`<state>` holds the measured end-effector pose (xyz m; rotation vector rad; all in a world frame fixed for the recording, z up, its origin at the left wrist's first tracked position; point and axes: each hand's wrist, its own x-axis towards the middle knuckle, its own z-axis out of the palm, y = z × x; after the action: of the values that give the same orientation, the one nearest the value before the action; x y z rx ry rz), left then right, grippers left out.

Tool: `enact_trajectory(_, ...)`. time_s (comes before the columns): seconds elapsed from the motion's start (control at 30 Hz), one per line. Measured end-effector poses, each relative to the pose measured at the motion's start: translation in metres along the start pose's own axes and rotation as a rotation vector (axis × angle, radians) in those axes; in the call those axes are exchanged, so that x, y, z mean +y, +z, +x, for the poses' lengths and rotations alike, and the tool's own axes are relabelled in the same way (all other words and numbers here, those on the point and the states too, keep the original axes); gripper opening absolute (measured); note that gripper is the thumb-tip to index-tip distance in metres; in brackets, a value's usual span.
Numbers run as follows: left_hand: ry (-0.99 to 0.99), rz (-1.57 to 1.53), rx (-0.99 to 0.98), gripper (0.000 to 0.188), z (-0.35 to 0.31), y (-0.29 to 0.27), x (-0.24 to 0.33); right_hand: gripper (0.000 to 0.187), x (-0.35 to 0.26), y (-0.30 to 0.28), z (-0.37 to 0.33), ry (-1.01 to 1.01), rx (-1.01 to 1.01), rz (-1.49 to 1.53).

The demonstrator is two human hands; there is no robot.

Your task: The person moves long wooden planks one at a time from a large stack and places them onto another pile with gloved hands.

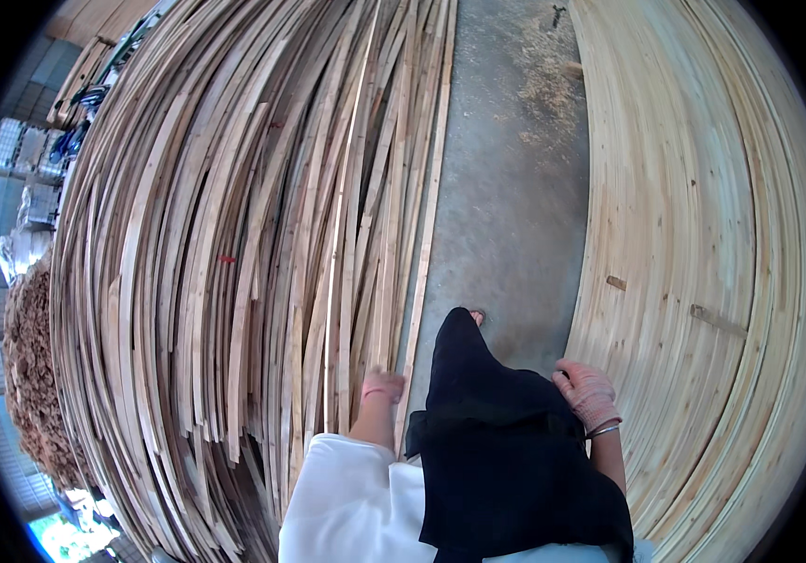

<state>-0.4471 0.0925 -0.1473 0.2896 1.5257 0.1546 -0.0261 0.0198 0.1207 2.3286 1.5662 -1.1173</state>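
Note:
My left hand [382, 385], in a pinkish work glove, hangs low beside the right edge of a wide pile of long, thin wooden strips [206, 235]. Motion smears its fingers, and whether it touches a strip cannot be made out. My right hand [587, 392], gloved the same way with a bracelet at the wrist, is next to the near left edge of a broad stack of pale wooden boards [675, 244]. Its fingers are loosely bent, the thumb stands a little apart, and nothing shows in it.
A grey concrete floor [506, 188] runs between strips and boards, with sawdust [553, 89] scattered at its far end. My dark-clad leg [464, 357] is in this aisle. Beyond the strips at the left stand a brown rough heap [32, 375] and white wrapped bundles [37, 206].

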Motion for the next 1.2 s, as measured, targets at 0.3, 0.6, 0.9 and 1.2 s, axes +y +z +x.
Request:
enact_trajectory(0.3,0.270,0.088,-0.426,0.012,0.043,0.185,0.194,0.036,0.008,0.017,-0.019,0.197,0.328,0.263)
enact_trajectory(0.6,-0.070,0.157,-0.367,0.038,0.049,0.306,0.254,0.040,0.017,0.068,-0.067,0.609,0.309,0.789)
enact_trajectory(0.9,0.227,0.590,-0.936,0.025,-0.117,0.507,0.174,0.039,0.101,0.062,-0.101,0.626,0.543,0.832)
enact_trajectory(1.2,0.942,0.901,-1.236,0.036,-0.231,0.675,0.096,0.040,0.377,0.029,-0.263,0.964,1.155,0.831)
